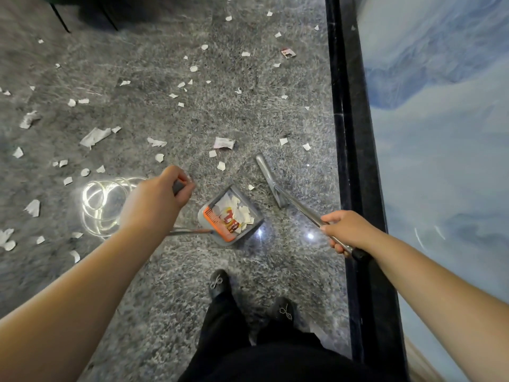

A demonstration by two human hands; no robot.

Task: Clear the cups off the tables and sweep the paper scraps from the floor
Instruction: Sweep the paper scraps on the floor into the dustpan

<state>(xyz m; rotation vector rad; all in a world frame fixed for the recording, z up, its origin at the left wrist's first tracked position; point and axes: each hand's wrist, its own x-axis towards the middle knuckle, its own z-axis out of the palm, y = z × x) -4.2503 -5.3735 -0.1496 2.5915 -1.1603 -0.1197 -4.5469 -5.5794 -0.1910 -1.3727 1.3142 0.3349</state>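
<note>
My left hand grips the dark top of the dustpan's long handle. The grey dustpan with an orange comb edge stands on the floor below it, holding white paper scraps and a red-and-yellow wrapper. My right hand holds the metal pole of the broom. The broom's grey head lies on the floor just right of the dustpan. Several white paper scraps lie spread over the grey speckled floor, mostly to the left and ahead. A small printed packet lies just beyond the dustpan.
A black skirting strip runs along the right, with a blue-white marbled wall behind it. Dark furniture legs stand at the top left. My two black shoes are near the bottom centre. Ceiling lights glare off the floor.
</note>
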